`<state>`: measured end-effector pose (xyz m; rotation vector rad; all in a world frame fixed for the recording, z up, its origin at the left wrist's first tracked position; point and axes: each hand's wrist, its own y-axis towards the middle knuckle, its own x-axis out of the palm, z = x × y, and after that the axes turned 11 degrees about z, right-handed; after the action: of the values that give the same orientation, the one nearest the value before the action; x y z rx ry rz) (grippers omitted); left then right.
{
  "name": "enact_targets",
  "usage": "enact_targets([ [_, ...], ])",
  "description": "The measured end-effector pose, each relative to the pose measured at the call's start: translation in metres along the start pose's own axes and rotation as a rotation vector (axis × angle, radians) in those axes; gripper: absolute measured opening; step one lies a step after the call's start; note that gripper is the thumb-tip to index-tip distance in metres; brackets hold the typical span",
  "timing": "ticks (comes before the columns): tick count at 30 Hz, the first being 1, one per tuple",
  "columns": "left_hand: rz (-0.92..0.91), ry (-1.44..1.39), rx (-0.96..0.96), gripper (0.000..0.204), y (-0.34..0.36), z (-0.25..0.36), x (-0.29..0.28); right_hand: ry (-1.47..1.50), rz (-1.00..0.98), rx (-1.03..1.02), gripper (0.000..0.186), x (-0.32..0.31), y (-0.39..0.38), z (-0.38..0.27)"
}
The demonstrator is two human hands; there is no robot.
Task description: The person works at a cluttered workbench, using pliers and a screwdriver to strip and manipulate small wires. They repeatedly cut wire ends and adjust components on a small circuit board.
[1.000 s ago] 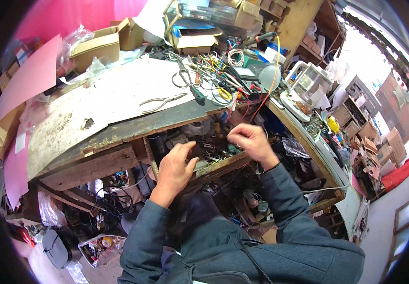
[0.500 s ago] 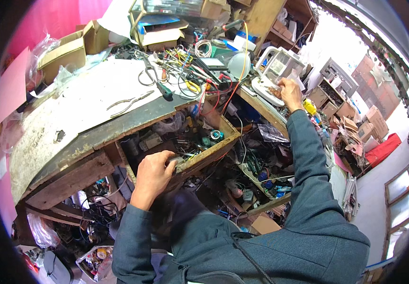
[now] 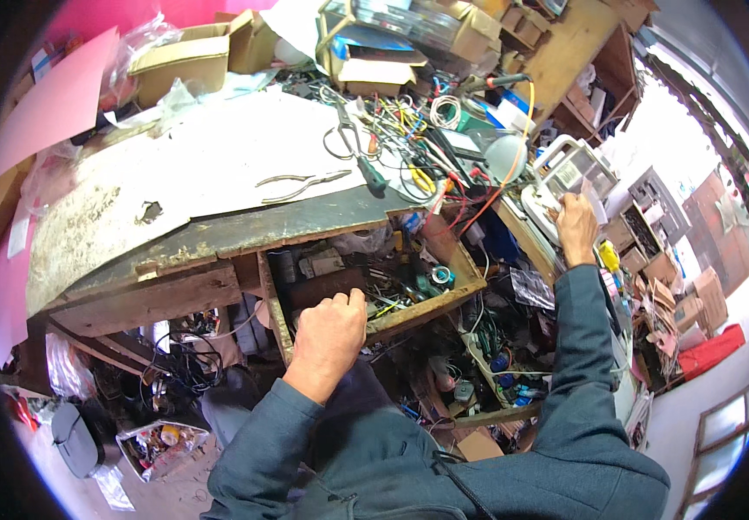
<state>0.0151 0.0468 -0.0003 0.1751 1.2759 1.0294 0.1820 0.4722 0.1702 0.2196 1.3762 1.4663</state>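
Observation:
My left hand [image 3: 331, 340] is closed, knuckles up, in front of the open wooden drawer [image 3: 431, 299]. Its curled fingers hide whatever they may hold. Inside the drawer lie small tools, dark parts and a shiny ring-shaped piece [image 3: 440, 276]. Over on the right, my right hand [image 3: 577, 224] reaches to a white plastic container [image 3: 541, 206] with a raised clear lid [image 3: 584, 170]. The fingers of that hand point down and are drawn together at the container; their tips and anything pinched there are too small to make out.
Pliers [image 3: 301, 184] and scissors [image 3: 353, 143] lie on the bench, whose white sheet [image 3: 227, 160] spreads leftward. Tangled test leads and cables [image 3: 422, 165] crowd the back. A lower compartment [image 3: 487, 355] holds more parts. Cardboard boxes [image 3: 182, 65] stand at the far left.
The view has swung, shifting the bench rightward in the picture. My left hand's fingers have curled in more tightly near the drawer front. My right hand stays at the white container.

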Motion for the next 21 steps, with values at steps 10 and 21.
enact_targets([
  [10, -0.078, 0.071, -0.009, 0.031, 0.002, -0.001, -0.008, 0.907, -0.084, -0.066, 0.008, -0.042, -0.086, -0.186],
  [21, -0.041, -0.075, -0.108, 0.016, 0.008, 0.002, -0.007, 1.081, -0.447, 0.022, 0.013, -0.047, -0.117, -0.234],
])
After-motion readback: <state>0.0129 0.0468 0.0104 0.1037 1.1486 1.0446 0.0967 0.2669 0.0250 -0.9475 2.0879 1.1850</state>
